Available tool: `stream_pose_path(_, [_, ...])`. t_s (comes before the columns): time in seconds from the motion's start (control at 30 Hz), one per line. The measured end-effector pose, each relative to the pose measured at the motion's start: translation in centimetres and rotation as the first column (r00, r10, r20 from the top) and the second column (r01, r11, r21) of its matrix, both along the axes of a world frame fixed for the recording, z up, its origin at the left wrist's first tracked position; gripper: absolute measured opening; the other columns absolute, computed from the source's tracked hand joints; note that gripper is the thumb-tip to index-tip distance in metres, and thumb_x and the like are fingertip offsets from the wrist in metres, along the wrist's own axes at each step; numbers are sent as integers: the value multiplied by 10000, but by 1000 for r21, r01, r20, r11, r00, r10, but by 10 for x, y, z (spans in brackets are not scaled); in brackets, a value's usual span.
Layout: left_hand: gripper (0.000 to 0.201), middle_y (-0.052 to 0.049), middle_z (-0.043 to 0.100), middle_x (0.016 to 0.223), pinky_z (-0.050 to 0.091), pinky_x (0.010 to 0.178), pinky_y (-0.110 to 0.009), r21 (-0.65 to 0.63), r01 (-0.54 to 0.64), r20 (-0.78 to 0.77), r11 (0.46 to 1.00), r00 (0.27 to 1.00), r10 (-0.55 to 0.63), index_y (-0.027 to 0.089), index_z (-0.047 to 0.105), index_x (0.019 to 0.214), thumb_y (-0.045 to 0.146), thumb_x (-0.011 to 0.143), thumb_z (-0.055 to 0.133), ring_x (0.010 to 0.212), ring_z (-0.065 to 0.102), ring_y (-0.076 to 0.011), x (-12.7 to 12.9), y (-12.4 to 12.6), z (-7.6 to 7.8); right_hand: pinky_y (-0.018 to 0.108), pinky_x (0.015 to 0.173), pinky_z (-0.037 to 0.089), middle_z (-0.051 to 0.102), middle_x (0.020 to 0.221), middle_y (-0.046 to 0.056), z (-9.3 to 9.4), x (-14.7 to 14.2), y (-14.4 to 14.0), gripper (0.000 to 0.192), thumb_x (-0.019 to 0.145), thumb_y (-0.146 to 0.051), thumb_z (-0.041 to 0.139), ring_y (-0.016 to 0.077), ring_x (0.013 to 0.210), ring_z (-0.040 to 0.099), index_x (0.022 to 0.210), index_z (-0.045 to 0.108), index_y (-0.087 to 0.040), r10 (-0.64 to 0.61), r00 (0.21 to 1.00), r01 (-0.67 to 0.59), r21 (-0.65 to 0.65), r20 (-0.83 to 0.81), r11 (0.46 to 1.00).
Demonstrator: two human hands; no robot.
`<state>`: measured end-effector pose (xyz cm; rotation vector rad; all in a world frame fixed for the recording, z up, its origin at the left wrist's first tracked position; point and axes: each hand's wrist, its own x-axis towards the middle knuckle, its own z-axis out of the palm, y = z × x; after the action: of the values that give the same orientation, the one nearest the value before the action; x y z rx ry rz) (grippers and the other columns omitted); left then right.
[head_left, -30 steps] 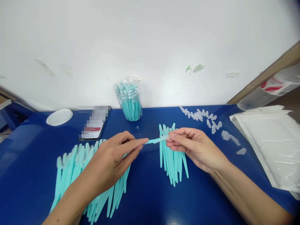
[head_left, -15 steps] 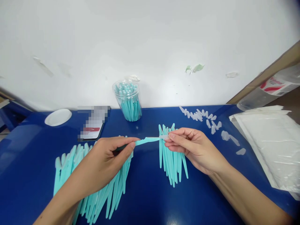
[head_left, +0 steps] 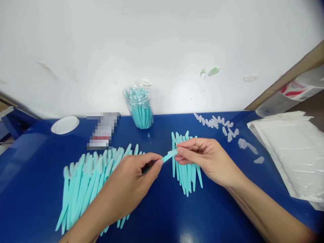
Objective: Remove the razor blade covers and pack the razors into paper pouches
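Observation:
A turquoise eyebrow razor is pinched between the thumb and fingers of my left hand, its handle mostly hidden by them. My right hand pinches the blade end, where a translucent cap appears to sit over the blade. Behind and below my right fingers lies a small pile of turquoise razors. A larger pile of capped-looking razors spreads under and beside my left wrist. Loose translucent caps are scattered beyond my right hand.
A clear plastic cup full of razors stands against the white wall. A white lid and a blurred-out phone lie at the left back of the blue table. White plastic packages and a clear bottle are on the right.
My left hand has moved right, closer to my right hand. The cap, earlier at the blade's tip, now appears to cover the blade. More of the left pile shows.

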<state>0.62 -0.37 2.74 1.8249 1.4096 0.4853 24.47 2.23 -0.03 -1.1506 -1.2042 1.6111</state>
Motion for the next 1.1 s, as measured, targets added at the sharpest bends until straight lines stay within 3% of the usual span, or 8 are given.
stream_pose_path(0.1, [350,22,767,952,447,597,-251,132,-146,-114,980,980,161,317,820,912,590,968,609,707,624,-151,-22,-6,6,303,717,670,835,869,62,3,9,4,398,817,-493,886,193,771,794,1080,827,-200,-76,982,51,145,172,988])
stream_pose_path(0.2, [399,4,802,913,483,651,-305,240,-395,-305,887,836,455,333,841,941,680,865,658,757,702,-215,-55,-18,5,296,551,595,821,841,61,3,27,16,441,863,-543,813,186,649,738,1147,810,-205,-307,885,194,322,351,927])
stream_pose_path(0.3, [398,-12,812,849,502,723,-350,246,-481,-478,841,694,538,334,836,977,659,844,650,814,752,-266,-76,-30,1,322,547,546,805,769,54,2,54,33,372,911,-546,728,183,566,692,1007,833,-202,-467,658,230,433,591,871])
stream_pose_path(0.43, [389,-24,807,846,484,704,-360,302,-460,-523,835,653,548,321,796,994,647,846,645,783,755,-278,-65,-39,3,362,716,576,826,823,54,9,88,54,282,917,-450,704,239,723,762,997,850,-223,-449,404,167,418,797,893])
stream_pose_path(0.53, [451,-22,792,822,474,692,-363,309,-386,-468,869,734,492,306,770,961,716,874,605,735,734,-268,-34,-37,8,393,835,574,832,880,94,17,97,73,261,902,-398,721,300,887,779,1004,862,-203,-429,296,127,410,854,903])
stream_pose_path(0.63, [462,-36,803,838,478,715,-366,228,-187,-446,956,853,273,278,774,939,682,945,549,769,735,-271,6,-27,7,421,919,562,832,1007,139,20,87,98,317,900,-429,747,342,1036,759,1068,855,-184,-376,201,62,371,905,927])
stream_pose_path(0.77, [489,-101,811,864,474,745,-401,155,-6,-485,988,871,81,211,783,868,599,996,514,843,744,-322,48,-3,-6,468,965,559,778,1192,217,16,64,126,431,897,-473,782,378,1163,716,1156,804,-129,-287,98,15,287,953,958])
stream_pose_path(1.1, [400,-75,783,777,455,712,-372,98,24,-406,995,914,18,233,765,738,514,944,568,817,732,-291,63,27,-15,481,957,606,667,1355,133,9,57,130,400,1009,-375,710,272,1145,695,1341,650,-159,-160,31,-12,161,987,987])
